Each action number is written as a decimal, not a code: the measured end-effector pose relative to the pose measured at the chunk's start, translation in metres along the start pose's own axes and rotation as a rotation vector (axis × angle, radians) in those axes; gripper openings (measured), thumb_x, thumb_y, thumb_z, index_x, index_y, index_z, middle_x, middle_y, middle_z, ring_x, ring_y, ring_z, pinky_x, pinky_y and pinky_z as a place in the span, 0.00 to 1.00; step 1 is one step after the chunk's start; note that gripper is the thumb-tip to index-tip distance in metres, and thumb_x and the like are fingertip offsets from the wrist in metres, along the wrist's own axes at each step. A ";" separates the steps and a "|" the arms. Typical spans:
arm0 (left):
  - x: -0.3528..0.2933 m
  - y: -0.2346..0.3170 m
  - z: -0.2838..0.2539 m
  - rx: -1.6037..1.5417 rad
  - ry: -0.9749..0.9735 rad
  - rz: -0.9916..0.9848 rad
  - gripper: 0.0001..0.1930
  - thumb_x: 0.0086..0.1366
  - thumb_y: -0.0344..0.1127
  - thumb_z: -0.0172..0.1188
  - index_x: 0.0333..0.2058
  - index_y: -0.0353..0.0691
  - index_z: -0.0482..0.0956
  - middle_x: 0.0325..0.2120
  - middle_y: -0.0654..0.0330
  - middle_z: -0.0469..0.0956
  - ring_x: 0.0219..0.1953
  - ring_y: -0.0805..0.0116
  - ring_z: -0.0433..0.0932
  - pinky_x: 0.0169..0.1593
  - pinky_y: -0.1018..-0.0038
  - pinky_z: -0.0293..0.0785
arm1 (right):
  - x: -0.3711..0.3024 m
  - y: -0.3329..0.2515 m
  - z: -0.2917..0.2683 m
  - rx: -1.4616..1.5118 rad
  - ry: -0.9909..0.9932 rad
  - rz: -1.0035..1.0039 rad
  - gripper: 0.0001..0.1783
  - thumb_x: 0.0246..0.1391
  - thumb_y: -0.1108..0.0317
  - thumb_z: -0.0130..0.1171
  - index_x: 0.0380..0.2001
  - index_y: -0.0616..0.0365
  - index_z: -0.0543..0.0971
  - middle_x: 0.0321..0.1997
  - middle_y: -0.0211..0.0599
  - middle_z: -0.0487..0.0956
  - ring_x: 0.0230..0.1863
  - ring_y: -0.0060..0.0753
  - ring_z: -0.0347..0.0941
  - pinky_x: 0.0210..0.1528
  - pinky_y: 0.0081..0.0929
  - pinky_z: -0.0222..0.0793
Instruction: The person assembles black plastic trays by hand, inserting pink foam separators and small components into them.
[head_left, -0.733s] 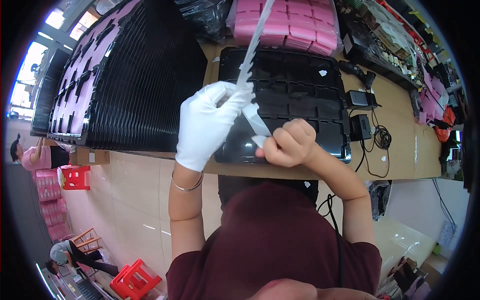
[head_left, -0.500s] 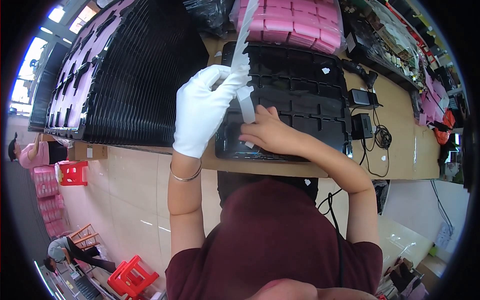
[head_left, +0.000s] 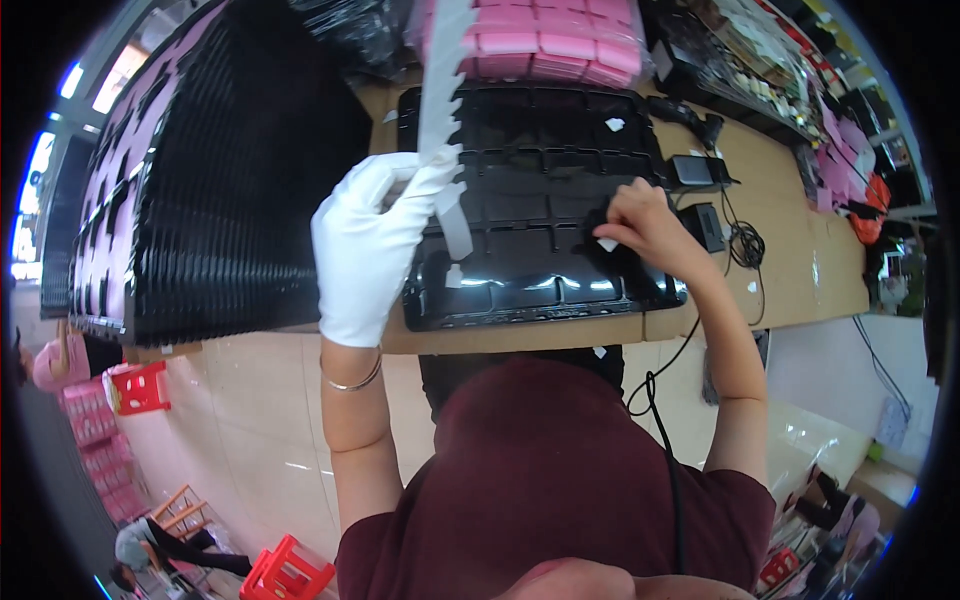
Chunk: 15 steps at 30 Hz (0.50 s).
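Observation:
My left hand [head_left: 368, 240], in a white glove, is closed on a long strip of white stickers [head_left: 440, 95] with a jagged right edge. The strip stands up from the fingers, and its short lower end [head_left: 455, 228] hangs over a black plastic tray [head_left: 520, 265]. My bare right hand [head_left: 648, 228] is over the tray's right side, with a small white sticker [head_left: 607, 243] pinched between thumb and fingers. Whether that sticker touches the tray, I cannot tell. Another white sticker [head_left: 454, 275] is on the tray's near left part, and one more [head_left: 615, 125] at its far right.
A tall stack of black trays [head_left: 250, 190] with pink pieces rises at the left. Bagged pink foam [head_left: 545, 40] lies behind the tray. Right of it are a black handheld device [head_left: 690, 118], a black adapter [head_left: 700, 170] and coiled cable [head_left: 745, 245]. Red stools [head_left: 285, 570] stand on the floor.
My right hand has moved from the strip's lower end to the tray's right side, carrying a small sticker. A sticker now shows at the tray's near left. The view has shifted.

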<state>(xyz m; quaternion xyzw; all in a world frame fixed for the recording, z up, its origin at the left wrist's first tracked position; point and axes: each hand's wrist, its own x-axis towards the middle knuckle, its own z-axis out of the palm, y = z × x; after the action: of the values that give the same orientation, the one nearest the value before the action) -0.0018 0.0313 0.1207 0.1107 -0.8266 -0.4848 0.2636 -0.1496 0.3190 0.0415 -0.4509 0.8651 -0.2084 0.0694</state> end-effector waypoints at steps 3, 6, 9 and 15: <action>0.005 0.001 0.009 -0.032 -0.006 -0.041 0.09 0.62 0.34 0.69 0.35 0.32 0.84 0.26 0.64 0.79 0.27 0.82 0.73 0.32 0.82 0.69 | -0.035 0.027 -0.008 0.047 -0.039 0.118 0.19 0.52 0.52 0.67 0.23 0.53 0.73 0.28 0.32 0.70 0.38 0.38 0.65 0.44 0.35 0.56; 0.011 0.004 0.020 -0.052 -0.031 -0.022 0.09 0.63 0.34 0.68 0.34 0.32 0.84 0.27 0.65 0.79 0.28 0.82 0.72 0.33 0.82 0.68 | -0.048 0.030 -0.004 -0.031 -0.014 0.070 0.18 0.50 0.51 0.67 0.24 0.52 0.73 0.29 0.31 0.70 0.40 0.37 0.65 0.45 0.35 0.56; 0.014 0.009 0.034 -0.025 0.006 0.009 0.10 0.64 0.34 0.68 0.39 0.34 0.83 0.29 0.65 0.78 0.28 0.82 0.72 0.33 0.81 0.69 | -0.049 0.028 0.006 -0.230 0.046 -0.066 0.18 0.48 0.51 0.67 0.26 0.52 0.74 0.31 0.30 0.70 0.41 0.36 0.65 0.46 0.35 0.56; -0.013 0.000 0.035 0.127 0.178 0.095 0.16 0.69 0.32 0.60 0.55 0.39 0.77 0.39 0.63 0.78 0.35 0.78 0.75 0.40 0.78 0.72 | -0.064 0.022 0.003 -0.219 0.113 -0.095 0.15 0.51 0.56 0.67 0.28 0.53 0.74 0.32 0.32 0.70 0.41 0.38 0.65 0.47 0.35 0.56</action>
<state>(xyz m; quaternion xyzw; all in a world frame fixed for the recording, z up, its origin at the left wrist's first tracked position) -0.0100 0.0633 0.1023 0.1304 -0.8332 -0.4066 0.3513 -0.1282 0.3809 0.0255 -0.4839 0.8628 -0.1409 -0.0390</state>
